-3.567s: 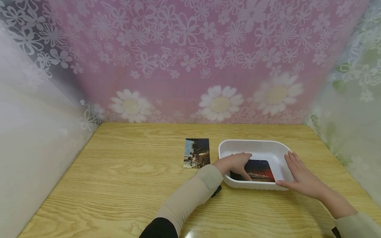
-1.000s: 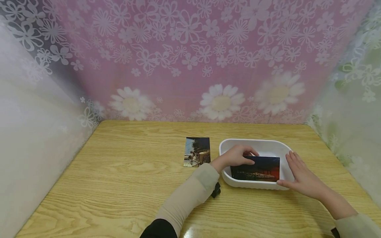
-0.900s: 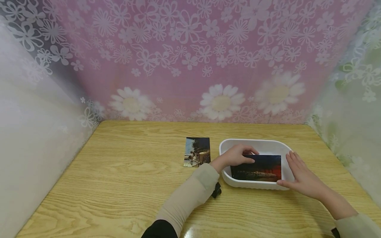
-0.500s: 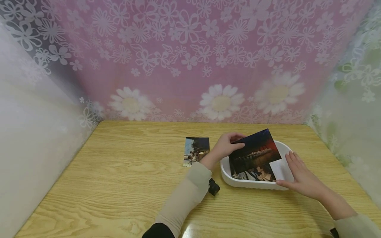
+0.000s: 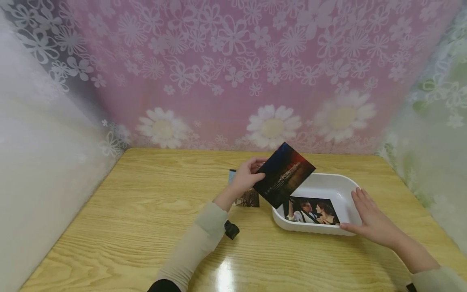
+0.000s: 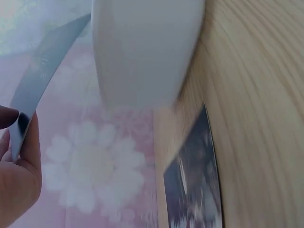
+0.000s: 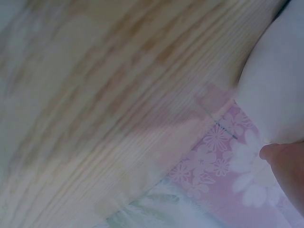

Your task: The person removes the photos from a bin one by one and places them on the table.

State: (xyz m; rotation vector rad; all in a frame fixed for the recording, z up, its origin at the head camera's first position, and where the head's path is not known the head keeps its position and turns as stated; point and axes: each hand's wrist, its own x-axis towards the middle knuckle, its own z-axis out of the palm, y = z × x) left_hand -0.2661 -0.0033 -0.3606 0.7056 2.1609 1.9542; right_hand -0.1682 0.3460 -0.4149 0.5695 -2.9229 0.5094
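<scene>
In the head view my left hand [image 5: 245, 177] pinches a dark photo [image 5: 286, 174] of a lit ship under a red and blue sky. It is held tilted, its right part overlapping the left end of a white tray [image 5: 330, 184]. The left wrist view shows the thumb and fingers on the edge of this photo [image 6: 45, 61], seen nearly side-on. Inside the tray lies another photo [image 5: 311, 211], of two people close together. My right hand [image 5: 373, 221] rests against the tray's right end, fingers straight along the rim, thumb on the near edge.
Left of the tray, a third photo [image 5: 249, 200] lies on the wooden table [image 5: 127, 211], partly hidden behind my left hand. A pink flowered backdrop [image 5: 204, 81] stands at the table's far edge, with pale panels on both sides.
My left hand has lifted the ship photo out of the tray and moved left with it, turning it. The photo of two people beneath is now uncovered. My right hand stays put.
</scene>
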